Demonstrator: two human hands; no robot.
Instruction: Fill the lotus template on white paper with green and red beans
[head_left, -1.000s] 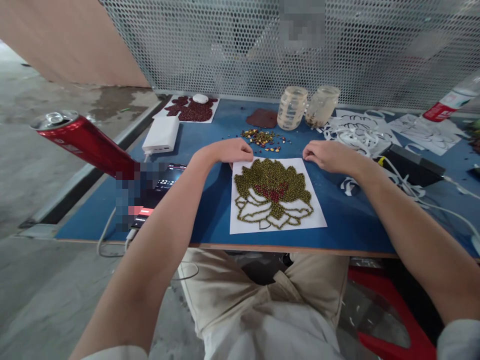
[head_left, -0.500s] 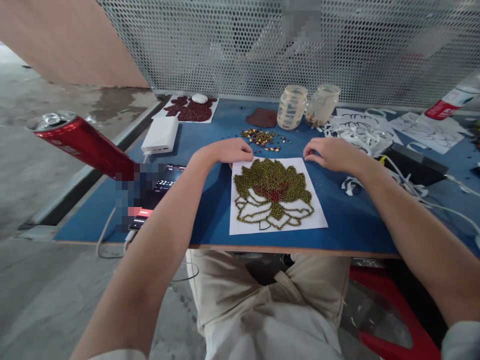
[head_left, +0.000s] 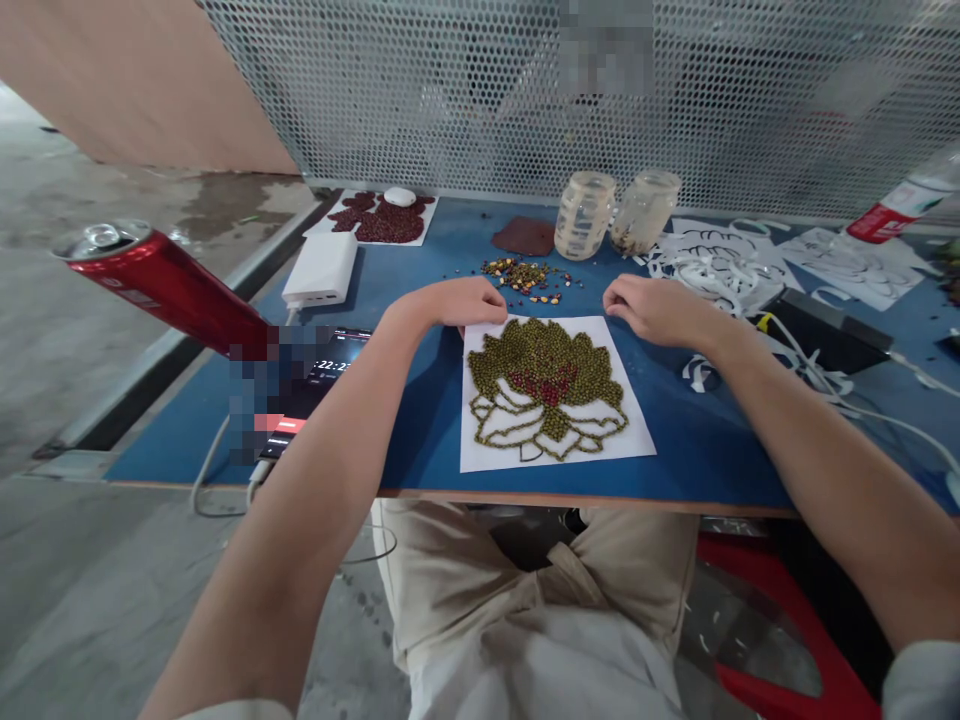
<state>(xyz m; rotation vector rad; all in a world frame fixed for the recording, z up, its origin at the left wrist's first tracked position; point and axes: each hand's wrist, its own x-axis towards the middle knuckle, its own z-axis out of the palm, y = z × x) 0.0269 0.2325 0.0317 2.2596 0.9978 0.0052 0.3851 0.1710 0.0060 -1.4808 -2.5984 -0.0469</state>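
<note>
A white sheet of paper with a bean picture (head_left: 551,400) lies near the table's front edge. Its flower is filled with green beans at the top and a patch of red beans in the middle; several lower petals are only outlined. My left hand (head_left: 471,303) is closed on the sheet's far left corner, its thumb mostly hidden. Just beyond the far right corner, my right hand (head_left: 649,305) rests by the table with fingers curled together; anything between the fingertips is hidden. Between and beyond my hands is a scattered pile of mixed beans (head_left: 525,275).
Two clear jars (head_left: 585,215) stand behind the beans, beside a brown flat piece (head_left: 523,236). Paper strips (head_left: 720,275), a black box (head_left: 832,330) and cables are at right. A red can (head_left: 172,290), phone (head_left: 330,375) and white power bank (head_left: 322,270) are at left.
My right hand has shifted very slightly left, and its fingers have drawn closer together. My left hand and the bean picture stay nearly where they were.
</note>
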